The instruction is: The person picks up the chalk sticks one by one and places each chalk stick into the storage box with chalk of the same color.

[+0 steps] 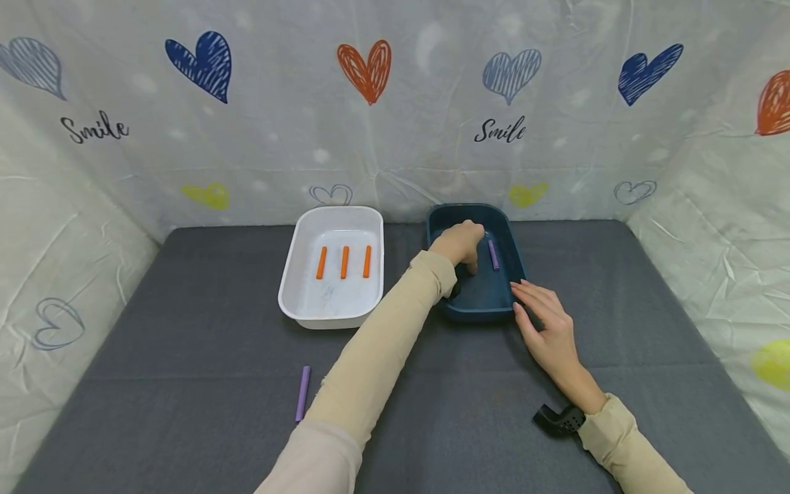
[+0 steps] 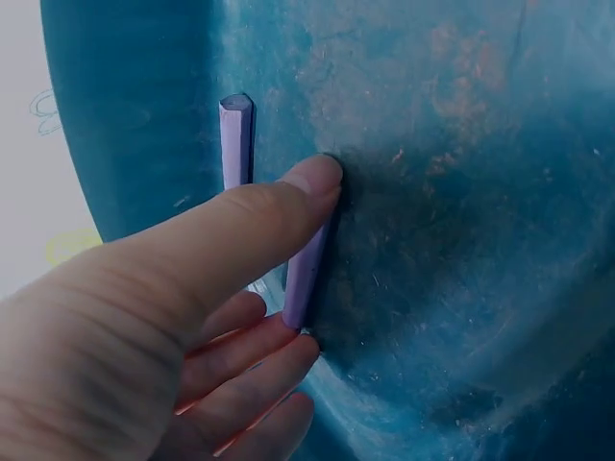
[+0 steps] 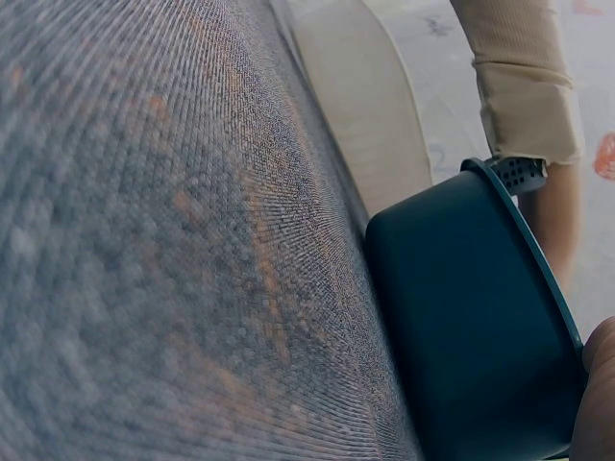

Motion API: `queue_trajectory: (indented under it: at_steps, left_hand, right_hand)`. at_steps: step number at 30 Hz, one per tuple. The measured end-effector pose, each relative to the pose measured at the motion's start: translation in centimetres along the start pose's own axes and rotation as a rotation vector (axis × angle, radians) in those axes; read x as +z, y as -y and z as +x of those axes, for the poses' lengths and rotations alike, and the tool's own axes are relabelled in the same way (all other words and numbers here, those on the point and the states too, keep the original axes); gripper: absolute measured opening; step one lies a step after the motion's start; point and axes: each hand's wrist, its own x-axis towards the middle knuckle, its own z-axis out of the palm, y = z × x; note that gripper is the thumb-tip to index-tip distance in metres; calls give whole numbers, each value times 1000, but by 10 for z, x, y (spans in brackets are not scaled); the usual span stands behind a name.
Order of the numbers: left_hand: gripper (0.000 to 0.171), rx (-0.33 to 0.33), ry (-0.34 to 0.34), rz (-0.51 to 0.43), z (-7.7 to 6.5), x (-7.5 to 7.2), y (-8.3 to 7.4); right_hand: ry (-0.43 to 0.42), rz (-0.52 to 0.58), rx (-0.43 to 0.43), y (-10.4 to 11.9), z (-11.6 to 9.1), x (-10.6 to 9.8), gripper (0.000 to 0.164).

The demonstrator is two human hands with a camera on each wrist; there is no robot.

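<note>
My left hand (image 1: 459, 243) reaches into the dark teal tub (image 1: 484, 310). In the left wrist view its thumb and fingers pinch a slim purple stick (image 2: 306, 274) low over the tub's floor; in the head view the hand hides that stick. A second purple stick (image 2: 235, 144), with a flat-sided end, lies in the tub just beyond the thumb. My right hand (image 1: 549, 329) rests against the tub's near right side, fingers fairly straight, fingertips right at the rim. In the right wrist view only a bit of a finger or thumb (image 3: 598, 384) shows at that rim.
Left of the tub stands a white tub (image 1: 330, 321) with three orange sticks (image 1: 344, 262) in it. Another purple stick (image 1: 302, 393) lies on the grey tablecloth (image 1: 204, 343), beside my left sleeve. A printed curtain (image 1: 426, 137) hangs right behind the tubs.
</note>
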Motion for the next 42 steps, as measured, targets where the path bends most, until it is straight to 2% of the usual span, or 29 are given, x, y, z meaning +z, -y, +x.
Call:
queue_trajectory:
  at_steps: [12, 22, 30, 36, 42]
  left_hand:
    - [62, -13, -2, 16, -9, -5, -1]
    - [57, 27, -24, 37, -11, -16, 1]
    - [59, 42, -43, 82, -17, -23, -1]
    - [57, 60, -49, 154, -23, -28, -2]
    - [56, 100, -109, 199, -32, -31, 2]
  right_hand:
    - [3, 9, -4, 3, 0, 1, 35]
    - [0, 18, -2, 3, 1, 1, 35]
    - [-13, 27, -20, 1, 1, 2, 37]
    - [-19, 30, -28, 0, 0, 3, 37]
    - [-22, 26, -31, -1, 1, 3, 37]
